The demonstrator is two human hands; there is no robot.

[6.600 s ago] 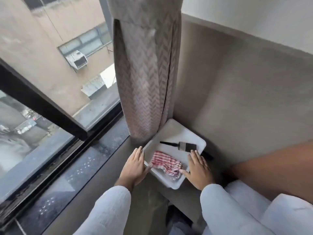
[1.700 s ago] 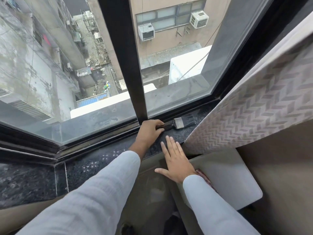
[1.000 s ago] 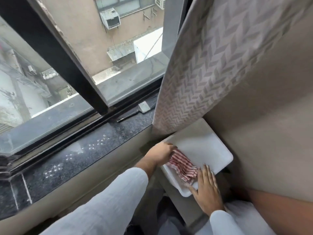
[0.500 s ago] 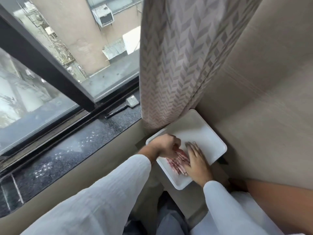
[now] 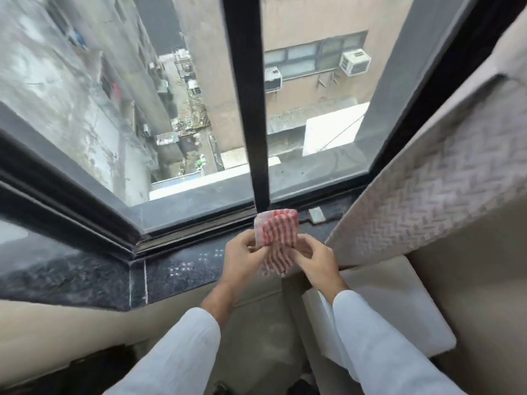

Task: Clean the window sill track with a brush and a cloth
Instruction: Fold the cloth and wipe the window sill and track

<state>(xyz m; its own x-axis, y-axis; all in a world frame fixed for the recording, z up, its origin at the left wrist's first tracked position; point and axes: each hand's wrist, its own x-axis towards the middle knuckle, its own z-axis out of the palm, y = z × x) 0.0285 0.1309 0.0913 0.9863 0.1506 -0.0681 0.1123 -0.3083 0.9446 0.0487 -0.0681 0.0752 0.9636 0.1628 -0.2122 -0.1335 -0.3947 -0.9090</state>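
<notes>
A folded red-and-white striped cloth [image 5: 276, 240] is held upright above the dark granite sill [image 5: 182, 269]. My left hand [image 5: 242, 258] pinches its left edge and my right hand [image 5: 313, 259] grips its right side. The brush [image 5: 316, 215] lies by the window track [image 5: 199, 226] just right of the cloth; only its metal ferrule shows, the handle being hidden behind the cloth. The track runs along the base of the glass, behind my hands.
A white tray [image 5: 399, 303] sits low at the right, below the sill. A herringbone curtain [image 5: 427, 181] hangs over the sill's right end. A black vertical window bar [image 5: 251, 109] meets the track just behind the cloth. The sill turns a corner at the left.
Both hands lifted the cloth out of the white tray and brought it up over the sill. The view swung from the tray to the window. The brush stays by the track.
</notes>
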